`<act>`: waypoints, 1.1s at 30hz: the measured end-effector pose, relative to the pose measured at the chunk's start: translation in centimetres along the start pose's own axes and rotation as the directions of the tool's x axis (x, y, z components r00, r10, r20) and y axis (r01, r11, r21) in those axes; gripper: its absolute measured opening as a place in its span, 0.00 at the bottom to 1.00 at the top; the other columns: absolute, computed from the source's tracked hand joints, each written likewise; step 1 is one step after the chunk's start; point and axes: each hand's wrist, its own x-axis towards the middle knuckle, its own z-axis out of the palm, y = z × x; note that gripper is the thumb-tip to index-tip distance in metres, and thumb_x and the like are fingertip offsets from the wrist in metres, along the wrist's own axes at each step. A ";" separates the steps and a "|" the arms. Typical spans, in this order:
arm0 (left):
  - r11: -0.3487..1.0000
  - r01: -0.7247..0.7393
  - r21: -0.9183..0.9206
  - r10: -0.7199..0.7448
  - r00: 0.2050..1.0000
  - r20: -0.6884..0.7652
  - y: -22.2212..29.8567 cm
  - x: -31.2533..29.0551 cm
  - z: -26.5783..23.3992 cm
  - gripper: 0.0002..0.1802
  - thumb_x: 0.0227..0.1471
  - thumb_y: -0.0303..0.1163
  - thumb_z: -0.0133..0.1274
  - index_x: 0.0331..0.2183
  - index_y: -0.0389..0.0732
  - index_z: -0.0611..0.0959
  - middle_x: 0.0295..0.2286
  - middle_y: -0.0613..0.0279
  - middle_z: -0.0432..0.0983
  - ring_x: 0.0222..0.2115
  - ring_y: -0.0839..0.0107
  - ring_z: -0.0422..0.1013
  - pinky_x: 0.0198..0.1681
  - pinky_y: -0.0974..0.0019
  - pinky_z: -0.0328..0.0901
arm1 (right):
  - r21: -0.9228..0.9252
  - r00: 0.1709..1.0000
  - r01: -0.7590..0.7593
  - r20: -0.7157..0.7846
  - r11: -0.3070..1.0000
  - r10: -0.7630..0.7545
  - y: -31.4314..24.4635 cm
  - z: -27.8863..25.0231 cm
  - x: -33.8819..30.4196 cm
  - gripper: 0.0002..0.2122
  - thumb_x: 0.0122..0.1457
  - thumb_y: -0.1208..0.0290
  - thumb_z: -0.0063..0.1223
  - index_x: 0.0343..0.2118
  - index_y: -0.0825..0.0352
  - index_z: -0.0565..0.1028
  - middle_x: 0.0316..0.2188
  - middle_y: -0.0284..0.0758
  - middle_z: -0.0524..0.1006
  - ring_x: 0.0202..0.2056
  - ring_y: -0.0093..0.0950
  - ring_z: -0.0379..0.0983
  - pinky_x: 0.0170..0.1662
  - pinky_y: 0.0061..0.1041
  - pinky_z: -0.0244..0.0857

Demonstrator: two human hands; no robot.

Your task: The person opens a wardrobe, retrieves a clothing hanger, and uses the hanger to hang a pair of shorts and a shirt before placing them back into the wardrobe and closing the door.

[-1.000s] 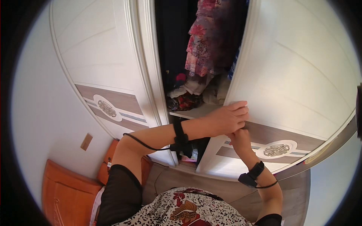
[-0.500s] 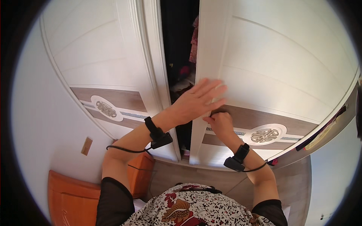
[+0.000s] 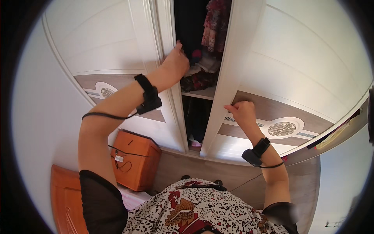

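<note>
My left hand [image 3: 175, 64] is raised at the inner edge of the left wardrobe door [image 3: 128, 43]. Its fingers are curled and partly hidden, so what they hold, if anything, cannot be made out. Lower and to the right, my right hand [image 3: 243, 112] is closed, thumb pointing left, against the right wardrobe door [image 3: 296, 54] near the left end of its brown band. Between the doors a gap shows a patterned reddish garment [image 3: 213, 27] hanging, and a heap of folded clothes [image 3: 198, 80] on a shelf [image 3: 199, 94]. Dark items lie below the shelf.
An orange wooden cabinet [image 3: 136, 160] with a cable on it stands at lower left, beside an orange wooden panel [image 3: 66, 195]. The wood-look floor [image 3: 171, 165] lies below the doors. Black bands with cables circle both my forearms.
The right door has slid to the right with my right hand, widening the gap and showing more clothes. My left hand has moved up and left from the right door, its spread fingers now curled.
</note>
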 end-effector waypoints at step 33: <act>0.873 -0.455 -0.179 0.325 0.813 -0.484 1.1 1.0 10.3 0.07 0.41 0.31 0.54 0.24 0.43 0.84 0.29 0.60 0.78 0.41 0.65 0.70 0.57 0.51 0.52 | -0.227 0.897 -0.330 -0.379 0.916 0.229 3.2 5.9 -1.9 0.29 0.38 0.45 0.67 0.21 0.73 0.72 0.18 0.45 0.75 0.22 0.42 0.73 0.27 0.37 0.66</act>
